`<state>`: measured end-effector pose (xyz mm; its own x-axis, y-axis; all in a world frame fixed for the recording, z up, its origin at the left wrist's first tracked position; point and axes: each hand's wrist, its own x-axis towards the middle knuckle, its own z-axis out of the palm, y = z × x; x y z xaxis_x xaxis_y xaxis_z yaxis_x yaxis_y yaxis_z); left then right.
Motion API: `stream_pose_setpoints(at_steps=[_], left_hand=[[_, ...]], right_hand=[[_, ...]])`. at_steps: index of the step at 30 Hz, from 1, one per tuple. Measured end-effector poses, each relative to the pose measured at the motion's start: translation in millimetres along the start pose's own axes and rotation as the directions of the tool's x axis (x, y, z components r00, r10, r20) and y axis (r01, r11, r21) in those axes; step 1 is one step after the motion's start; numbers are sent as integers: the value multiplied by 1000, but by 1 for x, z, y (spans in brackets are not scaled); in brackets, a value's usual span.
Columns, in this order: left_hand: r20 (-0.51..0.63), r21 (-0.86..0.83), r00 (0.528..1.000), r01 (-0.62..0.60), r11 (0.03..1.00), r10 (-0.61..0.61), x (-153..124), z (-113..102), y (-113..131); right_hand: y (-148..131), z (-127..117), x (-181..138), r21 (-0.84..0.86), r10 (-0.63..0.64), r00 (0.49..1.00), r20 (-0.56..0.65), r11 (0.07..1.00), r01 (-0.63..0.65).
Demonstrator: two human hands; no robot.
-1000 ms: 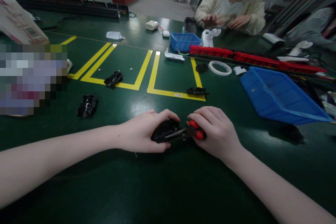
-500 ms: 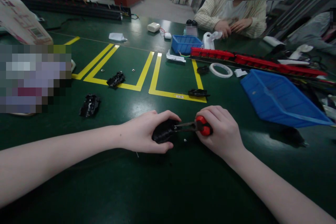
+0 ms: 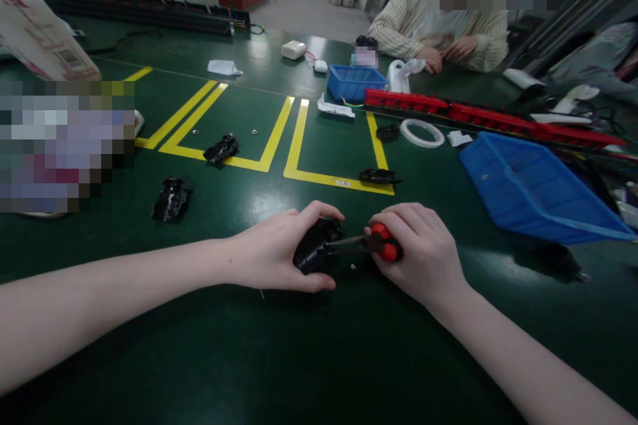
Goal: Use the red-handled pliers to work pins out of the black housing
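Observation:
My left hand point(image 3: 284, 249) grips a black plastic part point(image 3: 316, 247) between thumb and fingers, low over the green table. In my right hand point(image 3: 419, 246) is a pair of long-nose pliers point(image 3: 363, 244) with red handles, pointing left. The jaw tips meet the right side of the black part; what they pinch there is too small to make out. A tiny light piece point(image 3: 353, 267) lies on the table below the pliers. Similar black parts rest further off: one at the left point(image 3: 171, 199), one across the yellow tape point(image 3: 222, 149), and one near the tape corner point(image 3: 379, 176).
A tilted blue bin point(image 3: 538, 192) stands at the right, a smaller blue bin point(image 3: 355, 83) further back. Behind a roll of white tape point(image 3: 422, 133) runs a long red strip point(image 3: 488, 113). A person in a striped sleeve point(image 3: 399, 20) sits across the table point(image 3: 309, 358).
The black part has turned in my left hand, and the plier tips now meet it lower and further left. Both hands stay in nearly the same place.

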<state>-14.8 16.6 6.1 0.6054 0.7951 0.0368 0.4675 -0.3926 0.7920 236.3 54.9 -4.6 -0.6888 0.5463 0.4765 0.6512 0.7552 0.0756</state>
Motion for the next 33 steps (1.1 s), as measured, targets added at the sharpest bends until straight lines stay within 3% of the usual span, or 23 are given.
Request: stream_pose_setpoints(at_steps=[14,27,33], left_hand=[[56,14,998,-10,1000,9,1,-4,1],[52,90,998,-44,995,39,1,0,-1],[45,23,998,-45,999,44,2,-2,0]], right_hand=[[-2,-1,3,10,43,994,97,999,-44],[-3,-1,4,0,-4,987,158,1000,4],[-4,-1,5,21,12,986,164,1000,-15]])
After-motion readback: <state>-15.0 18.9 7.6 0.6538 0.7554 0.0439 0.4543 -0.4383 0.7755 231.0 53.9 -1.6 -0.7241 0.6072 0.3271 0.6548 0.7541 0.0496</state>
